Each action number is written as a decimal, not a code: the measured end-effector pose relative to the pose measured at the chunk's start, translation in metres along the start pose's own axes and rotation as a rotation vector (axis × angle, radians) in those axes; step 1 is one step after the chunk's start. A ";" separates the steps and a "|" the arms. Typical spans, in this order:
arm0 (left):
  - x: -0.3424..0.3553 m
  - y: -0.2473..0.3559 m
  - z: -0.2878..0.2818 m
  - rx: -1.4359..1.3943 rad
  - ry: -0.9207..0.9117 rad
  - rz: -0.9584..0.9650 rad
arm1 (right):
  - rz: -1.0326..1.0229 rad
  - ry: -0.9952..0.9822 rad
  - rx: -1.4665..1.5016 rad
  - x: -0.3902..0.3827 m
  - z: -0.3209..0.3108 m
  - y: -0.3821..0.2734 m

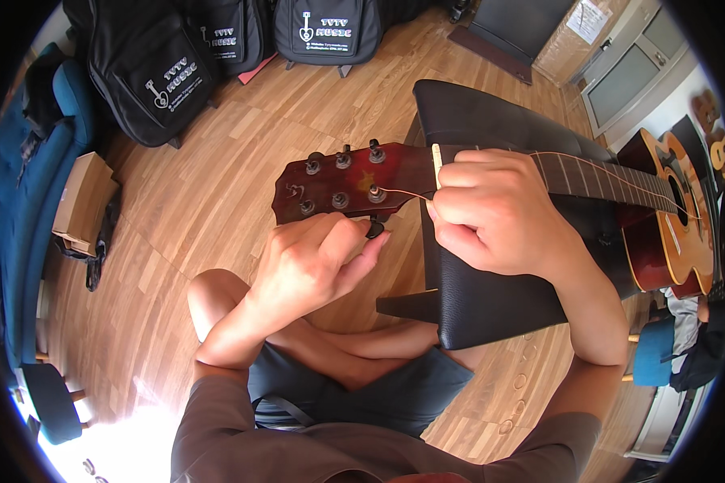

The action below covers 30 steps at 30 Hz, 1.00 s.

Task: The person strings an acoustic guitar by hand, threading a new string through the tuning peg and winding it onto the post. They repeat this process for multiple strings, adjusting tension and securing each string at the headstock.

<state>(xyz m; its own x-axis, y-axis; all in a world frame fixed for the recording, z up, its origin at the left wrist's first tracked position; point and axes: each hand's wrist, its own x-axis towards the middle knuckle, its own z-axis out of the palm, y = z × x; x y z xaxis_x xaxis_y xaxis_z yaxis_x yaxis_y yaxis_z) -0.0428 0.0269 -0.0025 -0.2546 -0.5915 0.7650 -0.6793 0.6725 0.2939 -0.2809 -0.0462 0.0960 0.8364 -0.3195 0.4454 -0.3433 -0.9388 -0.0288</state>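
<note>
An acoustic guitar (669, 241) lies with its neck over a black padded bench (515, 306), its dark red headstock (306, 193) toward the left, several tuning pegs on it. My left hand (314, 262) is closed at a black tuning knob (375, 228) on the headstock's near edge, thumb and finger against it. My right hand (495, 209) is closed by the nut, pinching a thin copper-coloured string (403, 191) that runs from a near-side post. More of that string curves loosely over the fretboard to the guitar's body.
Black gig bags (137, 48) stand at the back, a blue sofa (8, 258) along the left with a cardboard box (84, 201) beside it. A blue stool (652, 354) is at the right. I sit cross-legged on the wooden floor (153, 322).
</note>
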 end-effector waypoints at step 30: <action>0.002 0.003 0.006 0.054 0.042 -0.005 | -0.009 0.011 0.016 -0.001 0.002 0.002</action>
<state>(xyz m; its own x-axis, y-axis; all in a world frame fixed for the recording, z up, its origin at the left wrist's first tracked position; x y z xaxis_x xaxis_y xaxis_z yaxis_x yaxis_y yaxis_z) -0.0490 0.0250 -0.0039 -0.2225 -0.5749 0.7874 -0.7169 0.6438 0.2675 -0.2812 -0.0477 0.0939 0.8347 -0.3092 0.4556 -0.3283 -0.9438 -0.0392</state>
